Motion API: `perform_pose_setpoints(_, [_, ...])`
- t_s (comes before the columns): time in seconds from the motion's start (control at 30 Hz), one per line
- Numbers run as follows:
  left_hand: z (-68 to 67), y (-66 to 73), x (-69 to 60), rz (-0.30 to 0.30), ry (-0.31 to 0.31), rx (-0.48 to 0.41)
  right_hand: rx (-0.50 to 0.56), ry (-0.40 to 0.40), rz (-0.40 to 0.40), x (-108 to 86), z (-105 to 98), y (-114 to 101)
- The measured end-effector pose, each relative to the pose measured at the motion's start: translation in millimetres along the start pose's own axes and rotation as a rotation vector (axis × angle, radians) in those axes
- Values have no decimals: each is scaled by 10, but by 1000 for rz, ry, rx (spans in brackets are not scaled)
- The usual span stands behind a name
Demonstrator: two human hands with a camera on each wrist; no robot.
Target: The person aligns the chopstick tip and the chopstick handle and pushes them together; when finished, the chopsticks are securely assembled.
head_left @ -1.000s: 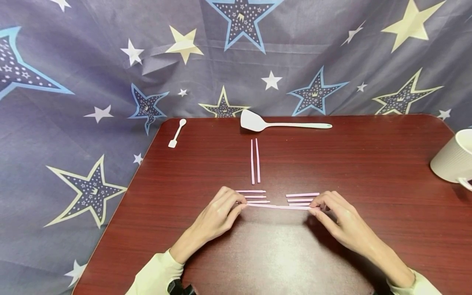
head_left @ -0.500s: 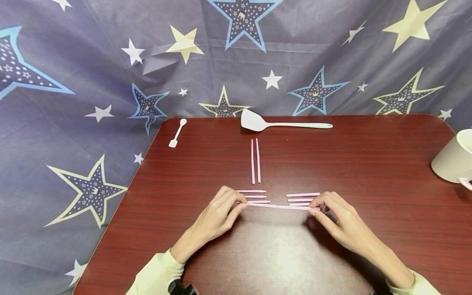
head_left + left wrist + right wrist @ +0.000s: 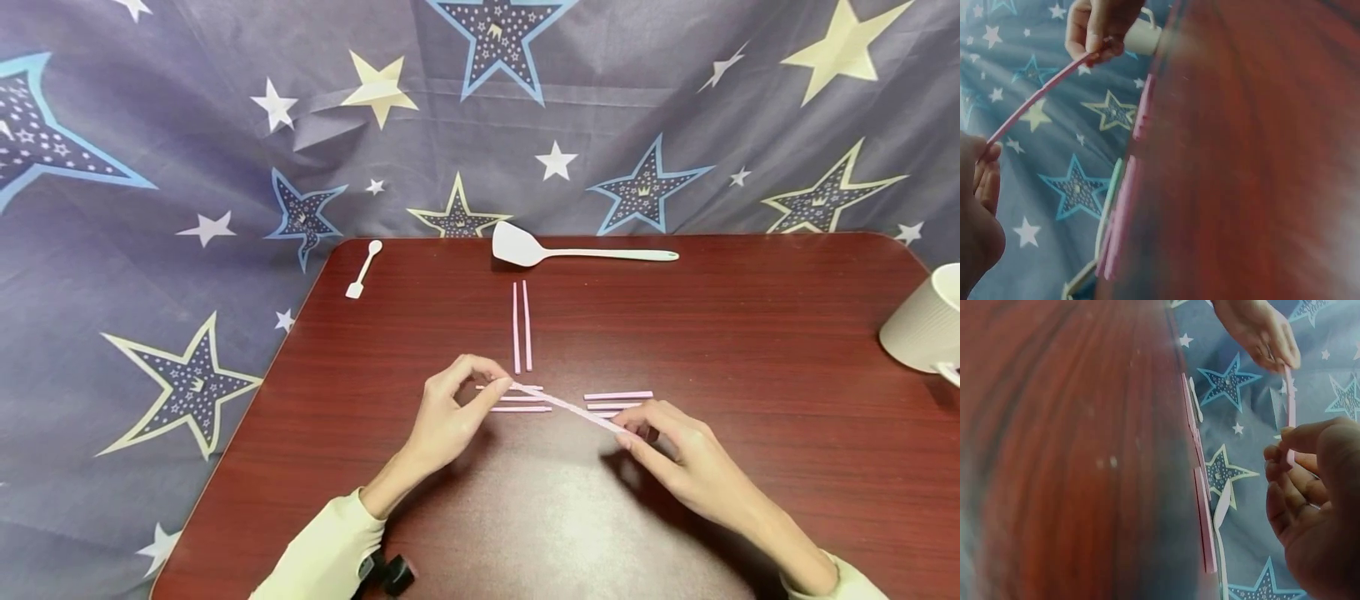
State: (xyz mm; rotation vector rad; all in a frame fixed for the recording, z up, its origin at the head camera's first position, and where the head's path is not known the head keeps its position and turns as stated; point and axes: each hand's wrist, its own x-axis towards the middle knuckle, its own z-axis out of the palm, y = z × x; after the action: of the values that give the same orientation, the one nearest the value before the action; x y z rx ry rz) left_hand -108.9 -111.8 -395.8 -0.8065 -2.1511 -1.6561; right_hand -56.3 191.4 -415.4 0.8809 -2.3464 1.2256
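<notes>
Between both hands, a long thin pink straw (image 3: 567, 406) slants down from left to right above the table. A slight step shows near its middle. My left hand (image 3: 448, 417) pinches the upper left end between thumb and fingertips. At the lower right end, my right hand (image 3: 686, 467) pinches it with thumb and index finger. Both grips also show along the straw (image 3: 1038, 95) in the left wrist view. Under the left end lie several short pink straws (image 3: 525, 399), side by side. Another short group (image 3: 619, 396) lies beside the right hand, which partly hides it.
Two pink straws (image 3: 527, 333) lie lengthwise farther back. A white spatula (image 3: 517, 246) and a small white double-ended spoon (image 3: 363, 269) are near the far edge. At the right stands a ribbed white mug (image 3: 918, 325). A star-patterned cloth (image 3: 480, 142) hangs behind the dark red table (image 3: 750, 333).
My left hand has risen and moved away from me, lifting the straw's left end, so it now slants. My right hand has shifted slightly left and nearer. Both still pinch it.
</notes>
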Motion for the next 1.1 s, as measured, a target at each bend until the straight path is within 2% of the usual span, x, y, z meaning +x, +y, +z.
perform_pose_setpoints(0.2, [142,136,237,-64,34,-198,94,-58,77,11,86,-113])
perform_pose_setpoints(0.3, [228,188,359,-51,34,-289,147,-73,111,23,136,-160])
perform_pose_setpoints(0.37, [288,217,432,-48,33,-317,180,-79,128,36,170,-192])
perform_pose_setpoints(0.57, [443,285,598,-47,31,-290,311,-88,154,88,270,-249])
perform_pose_setpoints(0.73, [537,324,665,-52,-6,-262,408,-87,184,114,340,-269])
perform_pose_setpoints(0.93, [556,357,689,-84,-43,-225,513,-116,258,134,381,-309])
perform_pose_setpoints(1.1, [533,363,704,-119,-80,-188,606,-138,252,170,398,-343])
